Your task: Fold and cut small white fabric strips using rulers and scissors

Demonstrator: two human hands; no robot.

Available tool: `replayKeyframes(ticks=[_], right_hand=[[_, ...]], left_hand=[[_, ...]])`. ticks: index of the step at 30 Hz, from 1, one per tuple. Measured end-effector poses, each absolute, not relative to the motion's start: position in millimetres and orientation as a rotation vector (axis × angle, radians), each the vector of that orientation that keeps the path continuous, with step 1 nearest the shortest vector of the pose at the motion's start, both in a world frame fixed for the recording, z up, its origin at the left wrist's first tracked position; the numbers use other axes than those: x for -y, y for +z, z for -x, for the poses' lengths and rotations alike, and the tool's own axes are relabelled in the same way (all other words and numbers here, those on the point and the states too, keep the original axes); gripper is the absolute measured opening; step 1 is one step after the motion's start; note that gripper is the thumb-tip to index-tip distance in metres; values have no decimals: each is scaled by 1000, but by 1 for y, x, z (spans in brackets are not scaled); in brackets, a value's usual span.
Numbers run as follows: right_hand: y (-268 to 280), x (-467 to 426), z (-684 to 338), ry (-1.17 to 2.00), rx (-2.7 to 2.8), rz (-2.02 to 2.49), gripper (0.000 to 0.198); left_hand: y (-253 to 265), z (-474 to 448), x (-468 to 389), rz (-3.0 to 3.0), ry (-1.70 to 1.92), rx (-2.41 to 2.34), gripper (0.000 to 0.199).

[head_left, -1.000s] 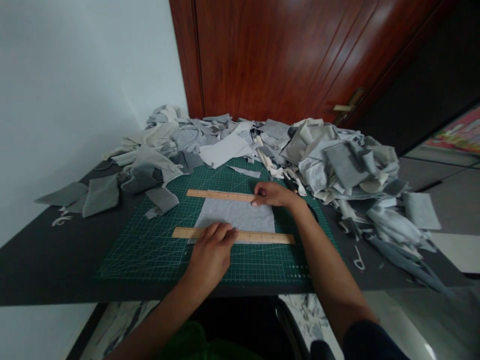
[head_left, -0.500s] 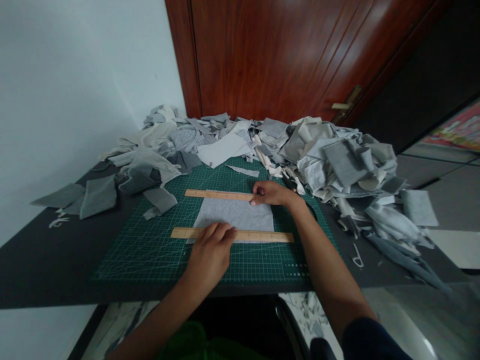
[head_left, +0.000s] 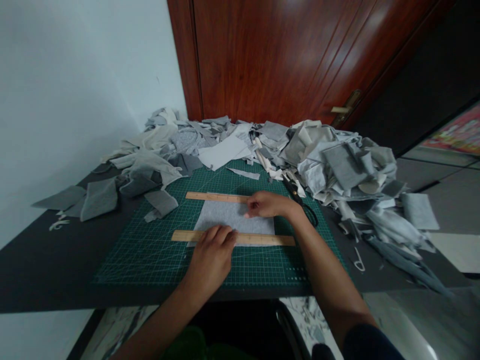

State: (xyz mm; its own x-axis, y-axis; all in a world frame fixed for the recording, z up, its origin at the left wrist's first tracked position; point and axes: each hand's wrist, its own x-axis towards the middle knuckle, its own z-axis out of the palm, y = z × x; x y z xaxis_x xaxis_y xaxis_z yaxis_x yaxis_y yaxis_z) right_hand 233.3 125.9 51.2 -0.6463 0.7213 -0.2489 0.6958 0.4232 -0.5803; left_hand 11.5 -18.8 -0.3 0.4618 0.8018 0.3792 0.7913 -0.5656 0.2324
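Observation:
A piece of light grey cloth lies flat on the green cutting mat. Across its near edge runs a wooden ruler; my left hand is closed over that ruler, its fingers pressed onto it. A second wooden ruler lies along the cloth's far edge. At the right end of this far ruler, my right hand is over the cloth with its fingers curled in a pinch. Whatever sits between those fingertips, if anything, is hidden.
Scissors with black handles lie right of my right hand. Heaped fabric scraps fill the right and back of the dark table, with more scraps at left. A narrow strip rests on the mat. Behind stands a wooden door.
My right hand has come nearer to me and slightly left, off the far ruler's right part and over the cloth. My left hand stays on the near ruler.

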Motion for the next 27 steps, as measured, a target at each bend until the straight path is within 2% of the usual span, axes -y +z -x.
replayKeyframes(ticks=[4, 7, 10, 15, 20, 27], right_hand=[[45, -125, -233, 1234, 2654, 1263, 15], [46, -123, -238, 1580, 2451, 1279, 2], [48, -120, -241, 1821, 2279, 1293, 9], [51, -117, -241, 1855, 2244, 1369, 14], [56, -117, -244, 1873, 2255, 1277, 17], [53, -120, -246, 1908, 2349, 1335, 16]], left_hand=[[-2, -12, 19, -2674, 703, -1459, 35], [-2, -12, 20, -2683, 695, -1455, 33], [0, -13, 19, -2681, 701, -1462, 31], [1, -13, 18, -2661, 712, -1467, 27], [0, -13, 18, -2638, 779, -1517, 33], [1, -11, 18, -2617, 728, -1509, 26]])
